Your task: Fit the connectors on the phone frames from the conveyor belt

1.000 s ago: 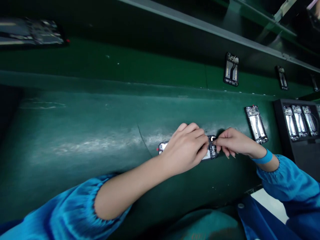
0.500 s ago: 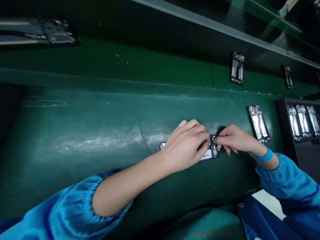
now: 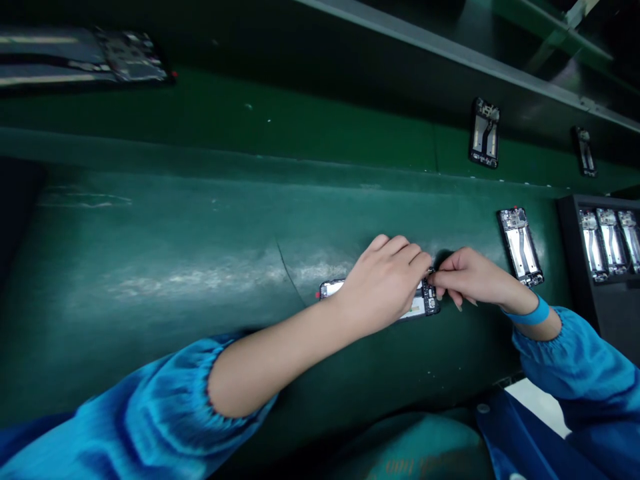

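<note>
An open phone (image 3: pixel 424 305) lies flat mid-tabletop (image 3: pixel 175 267). The left hand (image 3: pixel 387 283) presses it down; the right hand (image 3: pixel 467 277) pinches something tiny at its right end. Light, stiff, fragile: probably best gripped by the frame edges.

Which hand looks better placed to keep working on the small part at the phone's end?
Probably the right hand: its fingertips pinch at the end of the open black phone frame on the green belt. The left hand lies over the frame's middle, steadying it.
</note>
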{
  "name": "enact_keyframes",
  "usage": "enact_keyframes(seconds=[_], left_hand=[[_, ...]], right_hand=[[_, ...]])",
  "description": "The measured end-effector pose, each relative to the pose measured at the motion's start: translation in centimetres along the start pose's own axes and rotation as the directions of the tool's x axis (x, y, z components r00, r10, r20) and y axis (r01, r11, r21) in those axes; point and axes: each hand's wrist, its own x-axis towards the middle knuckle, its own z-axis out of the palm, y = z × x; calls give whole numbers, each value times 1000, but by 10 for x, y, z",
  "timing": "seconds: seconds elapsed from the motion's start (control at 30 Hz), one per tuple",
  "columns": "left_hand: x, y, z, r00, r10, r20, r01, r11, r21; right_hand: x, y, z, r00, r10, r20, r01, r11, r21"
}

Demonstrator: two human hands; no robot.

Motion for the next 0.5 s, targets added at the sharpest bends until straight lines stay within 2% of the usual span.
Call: enact_keyframes(seconds=[0.17,0.23,0.3,0.37,0.4,0.47,0.5], left_hand=[[3,3,4,1000,-22,-18,22,999,25],[4,4,4,998,-55,-31,56,998,27],[1,5,0,994,-92,-50,93,995,19],[-5,5,-6,993,-85,-78,87,996,19],[-10,6,-10,995,-59,-86,61,998,23],[-20,6,-16,997,15,-73,-12,999,34],[-25,6,-18,998,47,-52,-45,998,37]], right_hand=[[-1,-1,9,991,-57,-122,42,992,-120],[-4,2,9,975,-140,-172,103,973,-207],[-10,7,5,940,-282,-192,240,947,-215],[-19,14,0,858,-435,-273,398,899,-182],[-23,17,-2,796,-495,-348,455,869,-196],[-31,24,-1,675,-570,-468,501,821,-276],[-33,27,2,637,-593,-493,503,804,-317]])
